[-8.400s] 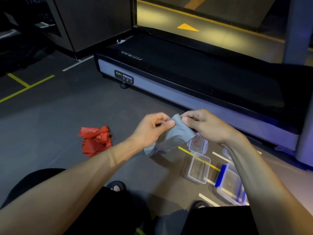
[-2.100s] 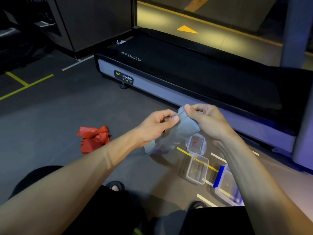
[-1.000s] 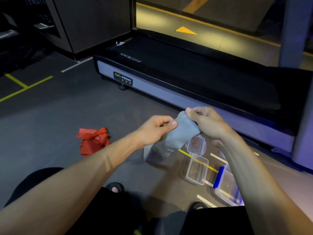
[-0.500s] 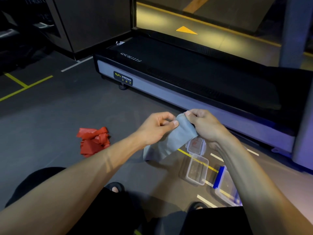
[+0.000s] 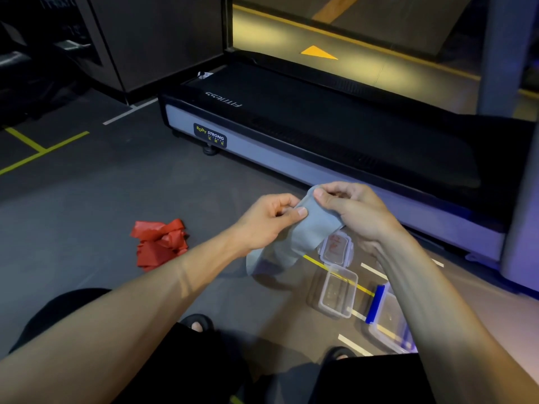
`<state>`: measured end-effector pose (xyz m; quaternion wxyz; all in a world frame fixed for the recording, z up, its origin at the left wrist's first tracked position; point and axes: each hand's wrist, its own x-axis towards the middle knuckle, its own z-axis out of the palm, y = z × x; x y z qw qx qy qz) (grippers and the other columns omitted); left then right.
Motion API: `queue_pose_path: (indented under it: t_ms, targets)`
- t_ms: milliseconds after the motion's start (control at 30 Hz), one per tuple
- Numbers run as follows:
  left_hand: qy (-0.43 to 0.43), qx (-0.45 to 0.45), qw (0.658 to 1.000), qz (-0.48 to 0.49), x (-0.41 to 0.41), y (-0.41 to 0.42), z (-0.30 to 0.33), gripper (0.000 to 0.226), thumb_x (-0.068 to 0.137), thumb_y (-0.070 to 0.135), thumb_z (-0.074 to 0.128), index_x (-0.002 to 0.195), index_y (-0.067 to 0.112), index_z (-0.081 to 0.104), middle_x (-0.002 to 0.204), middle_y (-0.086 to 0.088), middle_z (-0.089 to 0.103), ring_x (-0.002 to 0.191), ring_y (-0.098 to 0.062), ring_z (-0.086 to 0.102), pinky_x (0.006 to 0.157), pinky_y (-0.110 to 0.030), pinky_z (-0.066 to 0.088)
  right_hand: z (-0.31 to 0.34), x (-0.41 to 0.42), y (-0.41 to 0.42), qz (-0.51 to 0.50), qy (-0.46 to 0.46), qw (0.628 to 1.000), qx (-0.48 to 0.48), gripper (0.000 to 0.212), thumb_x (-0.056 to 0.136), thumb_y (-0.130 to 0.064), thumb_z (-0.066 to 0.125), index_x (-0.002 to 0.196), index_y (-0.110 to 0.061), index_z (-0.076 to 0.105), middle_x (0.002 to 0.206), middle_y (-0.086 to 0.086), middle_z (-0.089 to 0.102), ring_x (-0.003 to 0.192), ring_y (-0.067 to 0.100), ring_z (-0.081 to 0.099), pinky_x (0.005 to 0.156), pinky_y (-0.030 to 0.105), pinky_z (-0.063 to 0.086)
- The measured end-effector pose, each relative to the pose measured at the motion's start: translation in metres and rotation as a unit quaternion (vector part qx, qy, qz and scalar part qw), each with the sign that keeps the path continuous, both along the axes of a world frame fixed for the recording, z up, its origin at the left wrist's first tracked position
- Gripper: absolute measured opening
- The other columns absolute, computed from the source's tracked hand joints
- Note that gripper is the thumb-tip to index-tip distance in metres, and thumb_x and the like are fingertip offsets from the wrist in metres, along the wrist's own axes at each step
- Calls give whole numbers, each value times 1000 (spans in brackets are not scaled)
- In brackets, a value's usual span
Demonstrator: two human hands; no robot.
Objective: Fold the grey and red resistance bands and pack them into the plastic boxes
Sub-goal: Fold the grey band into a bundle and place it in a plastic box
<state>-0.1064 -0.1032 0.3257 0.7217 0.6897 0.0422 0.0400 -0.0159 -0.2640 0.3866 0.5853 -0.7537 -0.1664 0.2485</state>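
Observation:
The grey resistance band [image 5: 303, 237] hangs in the air between my hands, its lower end trailing to the floor. My left hand [image 5: 268, 218] pinches its left edge and my right hand [image 5: 354, 211] pinches its top right. The red resistance band [image 5: 159, 243] lies crumpled on the floor to the left. A small clear plastic box [image 5: 338, 293] stands open below my hands with its lid [image 5: 335, 249] lying beyond it. A larger clear box with blue clips [image 5: 385, 316] is partly hidden by my right forearm.
A black treadmill [image 5: 320, 135] runs across the floor just beyond my hands. A dark cabinet [image 5: 151, 39] stands at the back left. Yellow and white lines mark the grey floor. My knees and sandalled feet [image 5: 198, 323] are at the bottom.
The hands have kept the grey band pinched, shifting it slightly up and down in front of the treadmill. The red band and the boxes lie where they were.

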Motion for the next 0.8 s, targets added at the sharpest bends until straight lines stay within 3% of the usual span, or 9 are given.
queue_pose_path:
  t_ms: [100,200,367,500,600,700,800]
  targets:
    - [7,-11,1000,2,2,0,0,14,95,31,65,86,21,70,82,-18,60,77,-28,49,64,-36,38,2,-1,-1,2,-5,1000,-2,11,96,-21,71,99,-12,75,84,3,76,74,10,69,70,22,54]
    - [6,-18,1000,-7,4,0,-3,19,97,30,63,86,15,66,82,-15,51,78,-28,40,63,-35,33,4,0,-2,-1,-7,1000,-5,18,95,-23,71,105,-8,73,95,12,78,77,12,70,70,23,55]
    - [15,-30,999,-36,4,0,-4,38,87,50,66,95,12,67,90,-14,51,85,-29,40,66,-38,31,7,3,-4,-6,-17,1000,-13,22,94,-26,73,106,-7,72,95,13,78,75,11,69,71,26,53]
    - [26,-28,998,-43,2,-2,-2,51,88,50,68,95,0,62,94,-14,52,90,-31,41,75,-48,28,7,6,-4,-16,-17,1000,-20,22,94,-28,73,104,-8,72,93,11,78,75,12,69,74,30,53]
    - [26,1,999,-23,2,-2,-1,36,91,46,65,82,11,67,84,-13,52,80,-28,41,66,-43,29,8,6,-5,-14,-17,999,-26,20,94,-28,72,102,-9,72,87,7,79,73,11,70,73,29,54]
    - [21,24,999,-1,3,-1,-1,45,91,48,65,83,5,64,80,-12,50,75,-26,37,64,-43,25,7,4,-4,-9,-16,999,-27,21,97,-27,69,102,-7,72,79,2,77,68,9,70,67,24,54]
    - [20,34,999,13,3,-1,-2,31,101,32,62,75,16,69,70,-9,43,65,-22,32,58,-35,26,6,2,-2,-6,-18,999,-36,19,99,-28,66,98,-9,72,77,2,75,70,12,69,68,27,54]
